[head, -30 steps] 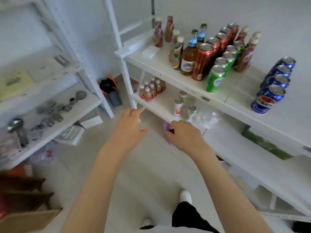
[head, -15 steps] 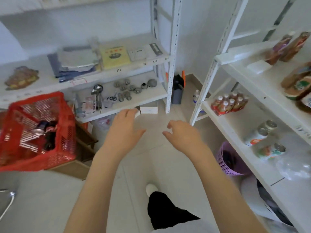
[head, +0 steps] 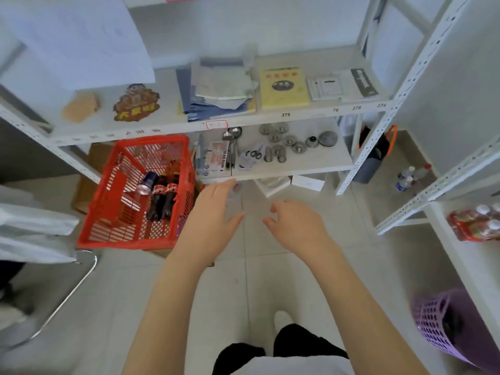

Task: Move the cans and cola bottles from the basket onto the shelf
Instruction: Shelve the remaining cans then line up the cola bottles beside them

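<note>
hands: left hand (head: 213, 215) and right hand (head: 295, 226) empty, fingers loose, a little apart | basket (head: 121, 242): cola bottles (head: 162, 196) and a can (head: 147, 182) lie inside | to do: I think these need moving

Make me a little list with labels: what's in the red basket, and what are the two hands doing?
container: red basket, to the left of the hands
inside it: two cola bottles lying side by side, and a blue can next to them
left hand: open, holding nothing, by the basket's right side
right hand: open, holding nothing
job done: no, drinks are in the basket
</note>
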